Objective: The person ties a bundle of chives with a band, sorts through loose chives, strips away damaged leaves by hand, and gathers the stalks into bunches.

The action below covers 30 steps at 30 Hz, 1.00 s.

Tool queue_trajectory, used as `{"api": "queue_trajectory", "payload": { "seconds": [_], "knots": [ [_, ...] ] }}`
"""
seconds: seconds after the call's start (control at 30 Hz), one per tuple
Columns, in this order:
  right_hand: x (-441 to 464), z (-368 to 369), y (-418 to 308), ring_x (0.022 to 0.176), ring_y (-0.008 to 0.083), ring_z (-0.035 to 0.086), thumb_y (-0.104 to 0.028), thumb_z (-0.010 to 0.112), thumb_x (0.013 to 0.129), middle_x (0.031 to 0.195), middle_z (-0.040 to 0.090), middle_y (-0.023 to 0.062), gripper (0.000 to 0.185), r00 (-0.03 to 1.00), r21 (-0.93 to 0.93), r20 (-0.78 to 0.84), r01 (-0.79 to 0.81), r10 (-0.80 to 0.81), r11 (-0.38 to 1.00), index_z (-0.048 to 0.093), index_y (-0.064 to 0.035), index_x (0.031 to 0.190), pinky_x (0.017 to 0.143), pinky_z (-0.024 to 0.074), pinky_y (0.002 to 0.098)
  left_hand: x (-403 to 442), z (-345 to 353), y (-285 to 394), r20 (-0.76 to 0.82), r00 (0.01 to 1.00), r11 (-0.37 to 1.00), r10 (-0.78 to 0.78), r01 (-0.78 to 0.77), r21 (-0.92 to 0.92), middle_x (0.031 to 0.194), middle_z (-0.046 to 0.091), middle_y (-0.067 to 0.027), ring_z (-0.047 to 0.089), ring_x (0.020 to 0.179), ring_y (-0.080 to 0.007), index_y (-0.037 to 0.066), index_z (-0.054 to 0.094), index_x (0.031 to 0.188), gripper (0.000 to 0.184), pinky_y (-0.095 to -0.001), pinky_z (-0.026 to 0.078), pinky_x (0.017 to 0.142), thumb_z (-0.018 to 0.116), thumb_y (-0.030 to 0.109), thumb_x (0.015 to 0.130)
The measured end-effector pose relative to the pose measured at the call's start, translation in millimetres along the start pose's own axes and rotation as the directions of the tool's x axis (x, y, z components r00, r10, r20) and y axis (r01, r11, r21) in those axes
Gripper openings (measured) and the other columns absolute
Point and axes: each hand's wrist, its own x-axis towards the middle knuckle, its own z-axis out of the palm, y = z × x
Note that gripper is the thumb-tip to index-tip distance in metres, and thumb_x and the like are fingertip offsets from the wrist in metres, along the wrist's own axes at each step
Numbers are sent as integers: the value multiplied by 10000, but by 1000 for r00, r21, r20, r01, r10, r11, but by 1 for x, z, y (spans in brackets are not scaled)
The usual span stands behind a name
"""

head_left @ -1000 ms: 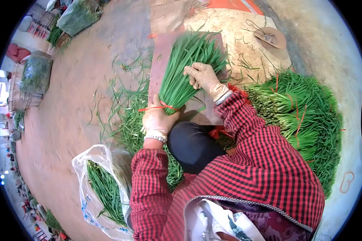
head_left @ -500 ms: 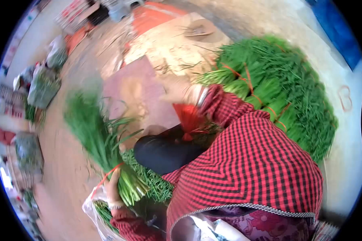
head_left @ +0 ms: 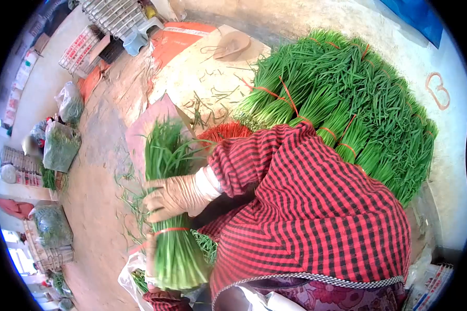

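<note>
A bundle of garlic chives (head_left: 179, 259) stands nearly upright before me, leaf tips away and pale cut stems toward me, with an orange-red tie round it. My right hand (head_left: 168, 199), in a tan glove, is closed over the leaves just above the tie. My left hand (head_left: 150, 256) is at the bundle's left side by the stems; most of its fingers are hidden behind the chives. Past my right sleeve lies a heap of red ties (head_left: 224, 132). To the right many tied chive bundles (head_left: 347, 103) are piled against the wall.
A pinkish board or box (head_left: 145, 127) lies beyond the bundle. Chive scraps litter a pale sheet (head_left: 192, 78) on the floor. A white plastic bag (head_left: 129, 274) sits at lower left. Filled bags (head_left: 62, 147), stacked crates (head_left: 114, 15) and a small blue stool (head_left: 135, 42) stand farther off.
My right hand has come from over the board to the chive bundle and closed on it. The bundle has swung rightward and more upright. My view has shifted slightly.
</note>
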Motion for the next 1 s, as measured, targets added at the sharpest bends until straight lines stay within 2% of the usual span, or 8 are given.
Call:
{"api": "queue_trajectory", "payload": {
  "seconds": [0.1, 0.2, 0.37, 0.43, 0.63, 0.8, 0.87, 1.0],
  "knots": [
    [-13, -20, 13, 1075, 302, 546, -241, 774, 533, 1077, 558, 128, 805, 944, 200, -224, -199, 243, 959, 469, -122, 1268, 1001, 374, 466, 47, -36, -35, -315, 730, 737, 606, -368, 566, 1047, 628, -134, 626, 885, -243, 22, 483, 1267, 469, -363, 531, 816, 551, 339, 929],
    [-41, -71, 26, 966, 291, 610, -344, 789, 610, 1043, 599, 163, 719, 762, 579, -237, -387, 602, 718, 509, -75, 1216, 849, 484, 378, 28, 16, 66, 335, 867, 900, 369, -244, -360, 862, 640, -143, 610, 688, -192, 1, 475, 1273, 518, -274, 516, 625, 370, 425, 996],
    [-131, -160, 84, 1012, 208, 602, -399, 734, 763, 1094, 638, 131, 675, 312, 714, -544, -317, 779, 625, 500, -5, 1259, 920, 464, 332, 66, 29, 69, 172, 974, 987, 149, -138, -76, 876, 647, -75, 609, 736, -157, 12, 479, 1296, 568, -267, 507, 656, 399, 477, 980],
    [-182, -215, 107, 1079, 268, 588, -466, 677, 787, 1147, 627, 169, 655, 171, 525, -635, -620, 753, 583, 546, -5, 1233, 943, 450, 369, 86, 10, 53, 166, 985, 999, 42, -40, -18, 927, 647, -82, 616, 769, -174, 23, 485, 1295, 525, -295, 513, 681, 485, 426, 959],
    [-365, -300, 170, 966, 201, 591, -221, 652, 838, 1067, 636, 92, 411, -35, 465, -787, -690, 616, 555, 579, -66, 1212, 858, 477, 338, 112, -66, 3, -24, 992, 990, -124, 126, 61, 1253, 549, -116, 526, 1117, -219, 117, 468, 1355, 536, -356, 433, 917, 444, 463, 947],
    [-521, -197, 156, 1263, 349, 442, -440, 599, 867, 1466, 286, 243, 874, -710, 531, -353, -688, 609, -495, 69, -142, 1494, 1029, 414, 417, 88, -84, -26, -205, 956, 975, -210, 220, 28, 1419, 423, -141, 374, 1316, -295, 121, 447, 1375, 574, -431, 314, 1064, 456, 484, 930],
    [-542, -157, 144, 1284, 373, 417, -469, 492, 931, 1509, 204, 240, 821, -793, 112, -213, -601, 571, -792, -15, -187, 1511, 1028, 411, 429, 82, -83, -35, -255, 940, 972, -228, 236, 0, 1414, 424, -153, 376, 1315, -311, 117, 439, 1379, 573, -442, 321, 1062, 464, 472, 930],
    [-553, -158, 155, 1341, 395, 323, -507, 429, 922, 1502, 248, 207, 770, -793, 94, -182, -603, 581, -792, 50, -195, 1515, 1091, 304, 501, 74, -94, -41, -185, 951, 968, -246, 251, 1, 1362, 468, -158, 429, 1259, -316, 114, 460, 1357, 553, -439, 354, 1024, 472, 461, 927]
  ]
}}
